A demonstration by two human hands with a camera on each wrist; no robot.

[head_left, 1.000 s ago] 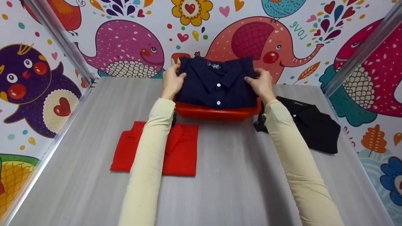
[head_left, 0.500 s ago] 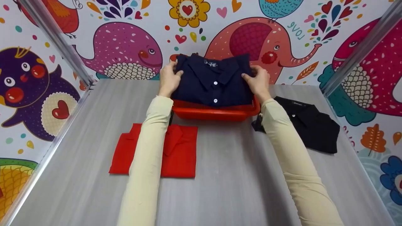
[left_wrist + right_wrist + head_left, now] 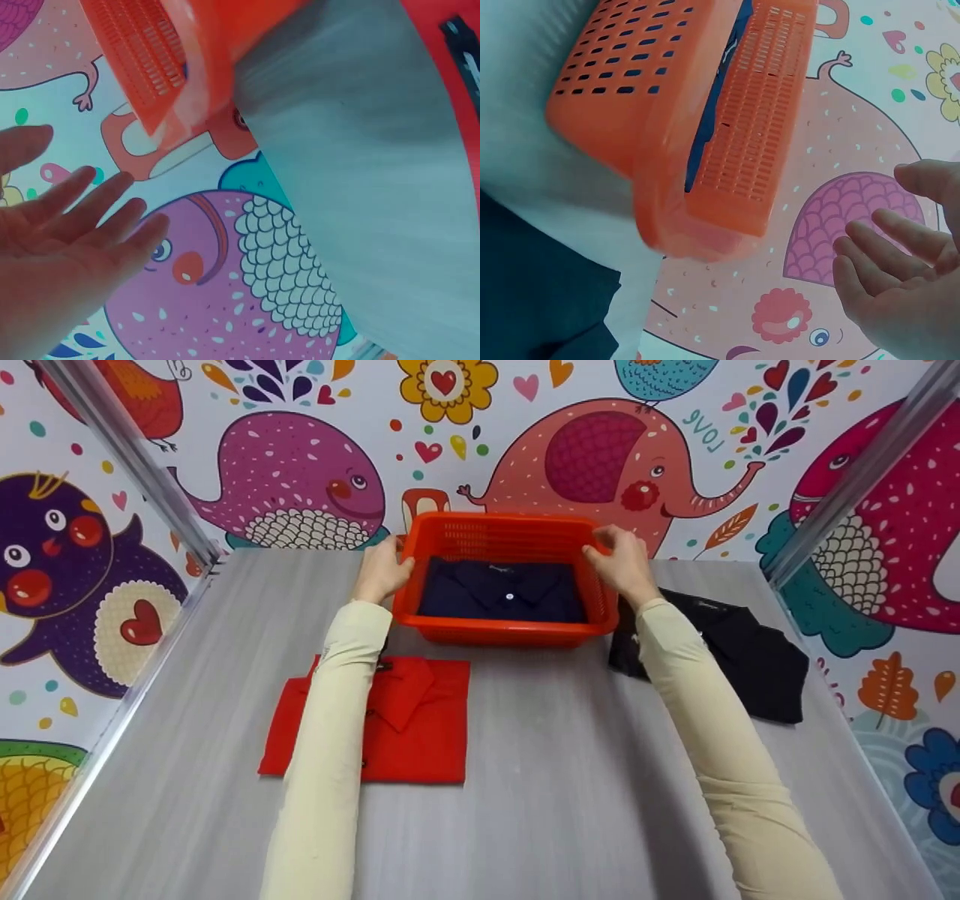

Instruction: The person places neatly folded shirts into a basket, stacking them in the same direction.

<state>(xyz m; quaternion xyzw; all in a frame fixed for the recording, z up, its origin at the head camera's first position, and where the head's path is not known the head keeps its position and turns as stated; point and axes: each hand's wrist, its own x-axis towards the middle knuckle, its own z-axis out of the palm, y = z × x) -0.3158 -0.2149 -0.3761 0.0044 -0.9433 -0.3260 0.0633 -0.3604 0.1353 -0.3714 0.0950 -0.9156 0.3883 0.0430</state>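
Cartoon-printed walls with metal posts border a grey wood-grain tabletop

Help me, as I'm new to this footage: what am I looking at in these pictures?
There is no machine, just a person's bare left hand and right hand. The wide picture comes from a camera on the head, looking forward and down; the other two come from cameras on the wrists. On the grey table lie a folded red shirt and a folded black shirt. An orange basket at the far side has a navy shirt inside. The hands are beside the basket but hold nothing: the wrist pictures show both apart from it.
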